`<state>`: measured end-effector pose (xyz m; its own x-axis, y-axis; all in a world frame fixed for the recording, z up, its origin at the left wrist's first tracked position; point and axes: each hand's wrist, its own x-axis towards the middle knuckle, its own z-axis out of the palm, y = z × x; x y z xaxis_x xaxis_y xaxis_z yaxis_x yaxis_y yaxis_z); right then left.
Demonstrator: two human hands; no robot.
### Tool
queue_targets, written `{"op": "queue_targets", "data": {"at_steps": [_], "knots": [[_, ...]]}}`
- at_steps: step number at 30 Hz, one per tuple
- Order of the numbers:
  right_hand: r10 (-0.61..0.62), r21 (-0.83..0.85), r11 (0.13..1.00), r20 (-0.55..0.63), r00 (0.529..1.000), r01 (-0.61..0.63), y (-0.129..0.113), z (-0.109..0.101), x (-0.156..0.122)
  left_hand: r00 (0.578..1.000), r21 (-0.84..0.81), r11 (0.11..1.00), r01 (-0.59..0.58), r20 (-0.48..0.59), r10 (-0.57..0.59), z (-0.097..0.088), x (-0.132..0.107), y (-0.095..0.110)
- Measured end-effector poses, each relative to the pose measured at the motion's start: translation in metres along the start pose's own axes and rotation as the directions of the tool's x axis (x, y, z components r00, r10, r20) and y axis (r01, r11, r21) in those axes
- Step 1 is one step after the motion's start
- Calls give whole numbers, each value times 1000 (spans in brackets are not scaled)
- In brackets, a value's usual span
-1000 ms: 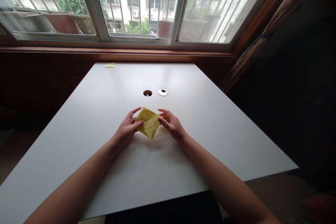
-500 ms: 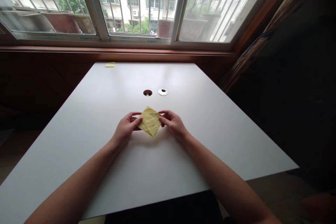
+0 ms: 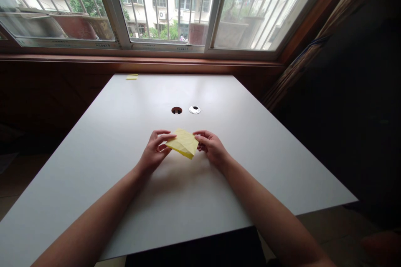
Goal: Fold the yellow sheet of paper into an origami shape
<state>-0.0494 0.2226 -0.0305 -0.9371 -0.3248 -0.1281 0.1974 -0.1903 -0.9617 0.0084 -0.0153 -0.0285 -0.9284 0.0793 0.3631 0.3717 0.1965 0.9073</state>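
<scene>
- Paper (image 3: 183, 142): yellow, creased, raised above the table (image 3: 266, 146).
- Right hand (image 3: 214, 147): pinches the paper's right corner.
- Left hand (image 3: 153, 150): fingers parted about the left corner; whether it grips cannot be told.
- Hole (image 3: 176, 110) and disc (image 3: 194, 110): side by side, beyond the paper.
- Slip (image 3: 132, 77): yellow, near the far left corner.

The underside of the yellow paper (image 3: 183, 141) is hidden; some fingers of the right hand (image 3: 213, 146) are partly concealed at its 3 o'clock corner. Whether the thumb of the left hand (image 3: 152, 150) touches it cannot be told. The forearms (image 3: 90, 217) are cut off at 7 and 5 o'clock, the counter (image 3: 94, 154) at 8. Toward 12, lettering (image 3: 182, 49) is too small to read.
</scene>
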Motion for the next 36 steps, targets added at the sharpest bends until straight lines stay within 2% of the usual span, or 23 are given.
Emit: {"op": "queue_targets", "data": {"at_steps": [3, 6, 8, 11, 14, 17, 28, 36], "knots": [[36, -4, 999, 48, 998, -36, -2, 3, -1, 996, 154, 984, -90, 25, 88, -1, -1, 2], [45, -12, 999, 111, 993, -44, -1, 5, -2, 995, 206, 975, -86, -24, 92, -3, -1, 3], [34, -14, 999, 138, 990, -32, 1, 5, -3, 996, 181, 983, -39, -67, 52, -3, -1, 3], [9, -42, 999, 171, 985, -2, 2, 6, -4, 993, 83, 993, 89, -90, -81, -2, -1, 3], [-6, -108, 994, 179, 984, 26, 0, 8, -7, 969, -55, 974, 219, -103, -223, 0, -1, 3], [-18, -189, 981, 165, 986, 49, -2, 9, -11, 951, -121, 954, 275, -108, -288, 0, -2, 3], [-86, -299, 944, 179, 980, 138, -2, 13, -12, 939, -169, 927, 334, -22, -342, 1, -2, -4], [-61, -307, 943, 213, 975, 126, 3, 9, -10, 943, -228, 921, 315, -36, -331, 2, -2, -3]]}}
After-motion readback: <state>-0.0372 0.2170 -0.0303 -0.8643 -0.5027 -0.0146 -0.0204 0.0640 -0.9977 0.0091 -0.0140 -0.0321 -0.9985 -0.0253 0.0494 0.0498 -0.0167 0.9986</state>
